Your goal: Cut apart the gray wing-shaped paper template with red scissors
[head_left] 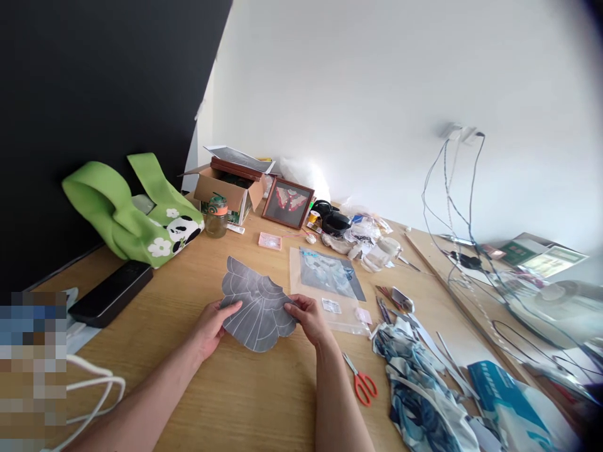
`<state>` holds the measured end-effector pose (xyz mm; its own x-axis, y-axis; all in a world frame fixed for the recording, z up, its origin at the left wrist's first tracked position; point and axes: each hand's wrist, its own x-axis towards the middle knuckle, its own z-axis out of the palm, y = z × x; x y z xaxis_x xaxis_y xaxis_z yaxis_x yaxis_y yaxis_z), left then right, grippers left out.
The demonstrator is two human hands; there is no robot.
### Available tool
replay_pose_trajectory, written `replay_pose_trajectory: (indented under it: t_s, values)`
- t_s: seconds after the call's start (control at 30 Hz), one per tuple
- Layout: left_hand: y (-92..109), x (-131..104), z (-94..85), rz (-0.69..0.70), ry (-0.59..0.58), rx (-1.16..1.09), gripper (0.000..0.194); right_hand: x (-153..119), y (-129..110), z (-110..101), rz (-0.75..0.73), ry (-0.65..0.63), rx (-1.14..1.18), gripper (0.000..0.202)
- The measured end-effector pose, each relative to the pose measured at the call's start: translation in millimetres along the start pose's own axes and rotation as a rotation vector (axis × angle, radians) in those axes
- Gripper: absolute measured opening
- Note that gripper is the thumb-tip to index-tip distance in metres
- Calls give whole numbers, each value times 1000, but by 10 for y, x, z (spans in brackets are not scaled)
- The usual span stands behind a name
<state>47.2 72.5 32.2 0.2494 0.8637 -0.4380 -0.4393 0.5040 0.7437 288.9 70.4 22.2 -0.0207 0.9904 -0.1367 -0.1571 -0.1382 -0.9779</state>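
Note:
Between both hands, a grey scalloped cutout (258, 307) with white lines drawn on it is held above the wooden table (235, 408). My left hand (211, 326) grips its left edge, thumb on top. On the right edge, my right hand (308, 317) pinches it between thumb and fingers. Behind the right hand lies a clear plastic bag (336, 320) with a grey sheet (330, 273) bearing pale blue pieces. Red-handled scissors (362, 384) rest beside my right forearm, close to a heap of blue and white fabric (424, 402).
A green panda bag (141, 220) and a black case (113, 294) stand at left. Farther back are a jar (217, 220), a cardboard box (230, 188), a framed butterfly picture (288, 202) and a small pink box (270, 241). Cables (447, 188) hang at right above a blue packet (506, 402).

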Motion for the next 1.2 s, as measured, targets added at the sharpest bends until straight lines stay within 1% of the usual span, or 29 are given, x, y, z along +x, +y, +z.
replay_pose_trajectory:
  t_s: [0.1,0.17,0.27,0.4,0.47,0.6,0.73,0.8,0.87,0.93,1.0,1.1,1.2]
  values:
    - [-19,-5,21,31,-8,-33,34,32,-2,-27,-72,91,65,50]
    - [-19,1,26,65,-5,-75,35,48,-3,-25,-114,123,103,57]
    - [3,11,20,128,24,-152,33,46,11,61,-146,92,127,62]
    - [28,10,4,183,54,-218,29,18,75,289,-114,-37,84,55]
    - [28,12,-1,180,41,-227,27,18,120,379,-101,-60,47,48]
    - [21,16,2,166,8,-224,28,37,182,421,-124,-29,-21,41]
    - [35,-25,23,140,-16,-154,31,37,136,396,-143,-19,-128,43]
    - [48,-47,29,136,4,-134,31,30,67,398,-141,2,-209,46]
    - [57,-48,24,160,55,-145,31,-1,-31,388,-138,66,-312,47]
    - [57,-21,8,186,105,-151,31,-94,-147,337,-132,161,-442,38]
    - [51,24,-10,192,133,-145,29,-288,-257,228,-117,257,-604,27]
    - [46,76,-26,216,173,-154,27,-764,-350,-28,-58,381,-886,19]
    - [53,68,-15,244,183,-164,28,-1284,-312,-333,58,513,-1140,20]
